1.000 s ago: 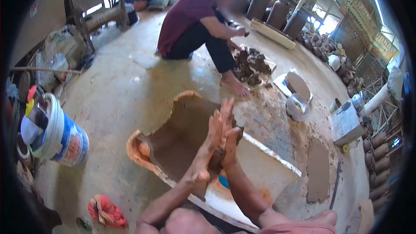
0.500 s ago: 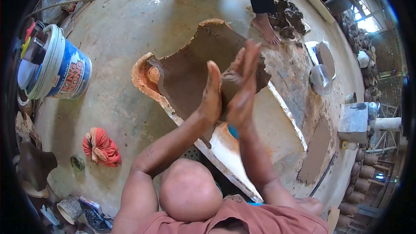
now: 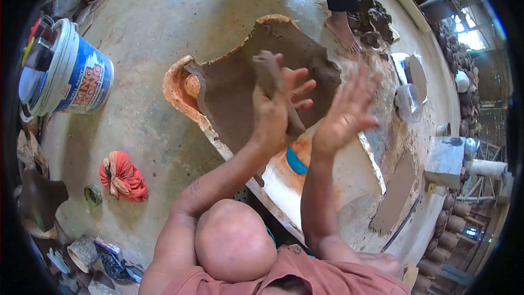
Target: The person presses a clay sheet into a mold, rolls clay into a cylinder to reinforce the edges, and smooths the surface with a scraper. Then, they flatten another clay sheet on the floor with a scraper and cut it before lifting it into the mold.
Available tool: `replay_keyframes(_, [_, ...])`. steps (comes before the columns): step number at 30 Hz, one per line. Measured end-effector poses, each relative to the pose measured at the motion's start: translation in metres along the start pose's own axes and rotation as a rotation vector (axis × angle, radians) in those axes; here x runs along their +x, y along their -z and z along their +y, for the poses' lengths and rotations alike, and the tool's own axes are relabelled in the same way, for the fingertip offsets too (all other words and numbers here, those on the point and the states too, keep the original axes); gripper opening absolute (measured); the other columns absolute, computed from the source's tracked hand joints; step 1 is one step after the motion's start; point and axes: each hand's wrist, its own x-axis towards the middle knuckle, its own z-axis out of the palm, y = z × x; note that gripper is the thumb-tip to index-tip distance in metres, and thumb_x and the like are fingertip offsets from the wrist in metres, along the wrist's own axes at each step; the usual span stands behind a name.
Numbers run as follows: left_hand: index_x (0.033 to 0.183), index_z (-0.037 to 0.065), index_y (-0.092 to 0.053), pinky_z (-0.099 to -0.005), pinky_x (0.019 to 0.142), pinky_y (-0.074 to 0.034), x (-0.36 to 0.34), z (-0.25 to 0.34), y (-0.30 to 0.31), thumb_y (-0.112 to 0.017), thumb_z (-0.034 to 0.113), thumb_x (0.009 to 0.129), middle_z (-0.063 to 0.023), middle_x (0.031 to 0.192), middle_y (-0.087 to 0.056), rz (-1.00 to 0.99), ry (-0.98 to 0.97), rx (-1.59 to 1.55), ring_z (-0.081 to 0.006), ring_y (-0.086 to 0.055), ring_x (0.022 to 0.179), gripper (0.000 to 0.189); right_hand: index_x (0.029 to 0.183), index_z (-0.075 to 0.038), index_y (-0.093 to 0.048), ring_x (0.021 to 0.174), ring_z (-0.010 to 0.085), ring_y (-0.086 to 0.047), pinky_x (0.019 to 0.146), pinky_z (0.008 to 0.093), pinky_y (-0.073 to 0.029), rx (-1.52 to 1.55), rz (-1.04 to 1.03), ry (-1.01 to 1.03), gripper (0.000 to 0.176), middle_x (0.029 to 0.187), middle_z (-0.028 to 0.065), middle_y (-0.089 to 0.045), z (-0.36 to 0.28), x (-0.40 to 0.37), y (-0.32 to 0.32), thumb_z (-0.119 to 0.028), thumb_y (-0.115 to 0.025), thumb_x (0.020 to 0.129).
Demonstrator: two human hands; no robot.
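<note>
My left hand (image 3: 273,112) holds a long, flattened piece of wet brown clay (image 3: 266,74) over the mould. The clay sticks out above the thumb and again below the palm, and the fingers point right. To its right, my right hand (image 3: 345,117) is raised with fingers spread and holds nothing; it is slightly blurred. Beneath both hands lies a large curved mould (image 3: 180,98) with a rough orange and white rim. Dark clay (image 3: 226,90) lines its far part, while the near part shows a bare white surface. A blue patch (image 3: 296,161) shows on that surface.
To the left stand a paint bucket (image 3: 84,82), a tied red cloth bundle (image 3: 124,177) and a small green ring-shaped thing (image 3: 93,195). A co-worker's bare foot (image 3: 343,31) is beyond the mould, beside a clay heap (image 3: 374,24). A clay slab (image 3: 394,194) lies at right.
My hands were close together, palms facing, over the mould. Now they are apart: the right has moved right and opened, and the clay shows in my left hand.
</note>
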Motion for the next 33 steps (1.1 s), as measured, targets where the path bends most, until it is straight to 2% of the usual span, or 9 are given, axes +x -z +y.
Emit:
replay_keyframes(2, [0.151, 0.016, -0.040, -0.0386, 0.078, -0.065, 0.016, 0.007, 0.004, -0.060, 0.047, 0.106, -0.0189, 0.132, -0.066, 0.156, 0.011, -0.121, -0.0304, -0.072, 0.112, 0.058, 0.172, -0.017, -0.004, 0.161, 0.0350, -0.018, 0.130, 0.0449, -0.015, 0.231, 0.111, 0.013, 0.117, 0.175, 0.0202, -0.017, -0.008, -0.007, 0.006, -0.097, -0.010, 0.086])
replay_keyframes(7, [0.155, 0.016, -0.036, -0.0387, 0.088, -0.063, 0.011, 0.010, 0.001, -0.060, 0.054, 0.104, -0.0206, 0.134, -0.067, -0.002, -0.004, -0.074, -0.0281, -0.071, 0.117, 0.068, 0.172, -0.021, -0.004, 0.162, 0.0363, -0.013, 0.129, 0.0525, -0.005, 0.476, -0.162, -0.203, 0.116, 0.176, 0.0193, -0.014, 0.025, -0.001, -0.025, -0.097, -0.011, 0.085])
replay_keyframes(10, [0.167, 0.015, -0.022, -0.0453, 0.126, -0.031, 0.009, 0.024, 0.013, -0.048, 0.074, 0.099, -0.0208, 0.160, -0.048, -0.261, -0.070, 0.087, -0.0313, -0.043, 0.151, 0.094, 0.171, -0.015, -0.003, 0.162, 0.0350, -0.011, 0.130, 0.0487, -0.006, 0.349, -0.310, -0.193, 0.116, 0.176, 0.0192, -0.011, 0.025, 0.021, -0.009, -0.094, -0.019, 0.088])
replay_keyframes(14, [0.170, 0.007, -0.012, -0.0432, 0.131, -0.012, 0.011, 0.018, -0.011, -0.039, 0.086, 0.093, -0.0166, 0.174, -0.023, -0.305, -0.250, -0.106, -0.0305, -0.023, 0.160, 0.113, 0.170, -0.008, -0.003, 0.163, 0.0332, -0.008, 0.130, 0.0437, -0.007, 0.229, -0.477, 0.111, 0.117, 0.177, 0.0190, -0.007, -0.002, -0.018, -0.038, -0.089, -0.031, 0.091])
replay_keyframes(18, [0.168, -0.001, -0.011, -0.0387, 0.129, -0.019, -0.014, 0.006, 0.002, -0.053, 0.090, 0.084, -0.0117, 0.175, -0.021, -0.394, -0.278, -0.012, -0.0218, -0.028, 0.157, 0.131, 0.169, -0.002, -0.002, 0.164, 0.0319, -0.006, 0.130, 0.0400, -0.007, 0.196, -0.594, 0.252, 0.118, 0.177, 0.0189, -0.004, -0.001, -0.011, -0.028, -0.086, -0.039, 0.094])
replay_keyframes(22, [0.168, 0.000, -0.015, -0.0361, 0.128, -0.018, 0.005, 0.004, 0.018, -0.049, 0.090, 0.087, -0.0117, 0.174, -0.024, -0.474, -0.280, 0.207, -0.0206, -0.028, 0.156, 0.127, 0.170, -0.006, -0.003, 0.164, 0.0311, -0.003, 0.131, 0.0425, -0.007, 0.141, -0.416, -0.053, 0.111, 0.177, 0.0196, -0.001, 0.025, -0.007, -0.031, -0.085, -0.031, 0.097])
replay_keyframes(25, [0.168, 0.001, -0.012, -0.0390, 0.131, -0.012, -0.005, 0.007, 0.005, -0.048, 0.090, 0.087, -0.0090, 0.178, -0.010, -0.362, -0.203, -0.238, -0.0208, -0.012, 0.163, 0.126, 0.169, -0.004, -0.002, 0.164, 0.0318, 0.000, 0.131, 0.0434, -0.005, 0.051, -0.529, 0.301, 0.104, 0.177, 0.0208, -0.001, -0.014, -0.041, -0.032, -0.081, -0.021, 0.101])
replay_keyframes(29, [0.167, 0.005, -0.020, -0.0421, 0.129, -0.025, -0.003, -0.002, 0.034, -0.041, 0.086, 0.094, -0.0149, 0.170, -0.034, -0.391, -0.145, 0.178, -0.0251, -0.032, 0.157, 0.111, 0.171, -0.011, -0.012, 0.164, 0.0277, -0.006, 0.131, 0.0422, -0.004, -0.069, -0.326, 0.078, 0.095, 0.177, 0.0119, -0.013, 0.035, 0.000, -0.038, -0.077, -0.016, 0.104])
replay_keyframes(33, [0.163, 0.005, -0.033, -0.0411, 0.127, -0.031, -0.001, 0.017, 0.019, -0.035, 0.079, 0.101, -0.0141, 0.166, -0.041, -0.411, 0.077, -0.518, -0.0236, -0.038, 0.154, 0.097, 0.170, -0.008, -0.007, 0.163, 0.0313, -0.010, 0.131, 0.0425, -0.007, 0.070, -0.326, -0.047, 0.100, 0.178, 0.0131, -0.010, 0.004, 0.009, -0.034, -0.080, -0.021, 0.102])
